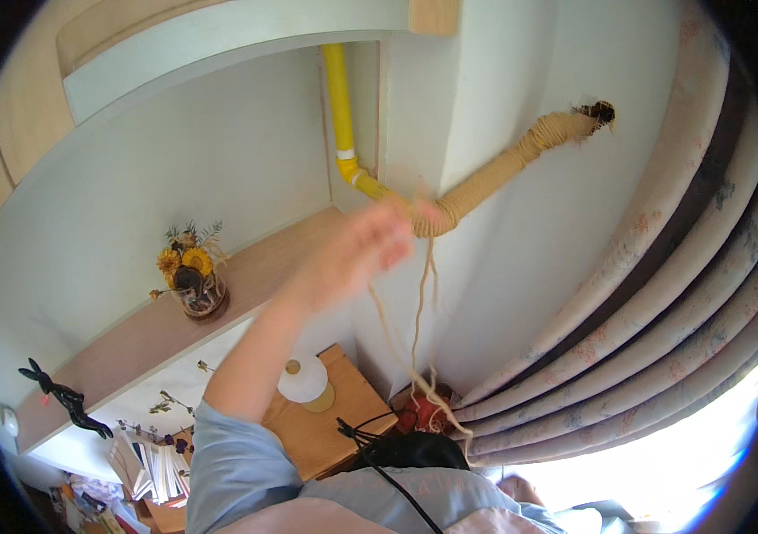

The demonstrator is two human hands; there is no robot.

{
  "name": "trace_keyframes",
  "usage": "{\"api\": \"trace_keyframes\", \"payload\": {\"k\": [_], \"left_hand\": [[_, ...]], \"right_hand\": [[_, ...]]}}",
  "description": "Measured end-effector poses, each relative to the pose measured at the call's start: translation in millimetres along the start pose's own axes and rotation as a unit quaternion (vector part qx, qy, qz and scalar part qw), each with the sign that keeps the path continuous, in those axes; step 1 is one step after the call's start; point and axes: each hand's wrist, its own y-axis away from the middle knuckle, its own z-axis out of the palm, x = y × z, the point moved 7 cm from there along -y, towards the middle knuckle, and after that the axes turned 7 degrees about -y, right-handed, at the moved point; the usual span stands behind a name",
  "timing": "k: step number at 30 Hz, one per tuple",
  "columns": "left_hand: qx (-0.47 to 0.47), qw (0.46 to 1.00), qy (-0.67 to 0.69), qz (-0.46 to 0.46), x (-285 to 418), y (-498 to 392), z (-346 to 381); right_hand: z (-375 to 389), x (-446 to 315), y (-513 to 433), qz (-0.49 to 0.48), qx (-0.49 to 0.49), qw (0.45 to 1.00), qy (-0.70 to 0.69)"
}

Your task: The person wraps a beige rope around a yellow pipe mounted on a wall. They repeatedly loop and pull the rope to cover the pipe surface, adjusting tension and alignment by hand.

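My left hand (382,233), blurred, is raised at the bend of a pipe wrapped in jute twine (486,187). A pale strand of twine (382,314) runs down from just below this hand; the blur hides whether the fingers grip it. More twine (419,300) hangs from the bend and meets the strand lower down. The wrapping reaches right to a dark hole in the wall (600,115). On the other side, the pipe continues as bare yellow pipe (339,100). My right hand (519,489) is low at the bottom right, partly hidden by my shirt, its fingers unclear.
A wooden shelf (265,260) holds a glass jar of dried flowers (199,294) and a black rabbit figure (69,400). Below are a wooden cabinet (345,407), a round white object (302,379) and books (162,470). Patterned curtains (652,320) hang on the right; a black cable (399,484) crosses my shirt.
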Motion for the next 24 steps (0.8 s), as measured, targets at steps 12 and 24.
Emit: {"api": "trace_keyframes", "payload": {"k": [12,24], "left_hand": [[-0.334,0.828,-0.443,0.082,-205,187,168],[0.1,0.962,0.162,-0.196,-135,77,53]], "right_hand": [[-298,-541,302,-0.526,-0.098,0.645,-0.545],[-186,-470,204,-0.496,0.281,0.803,0.174]]}}
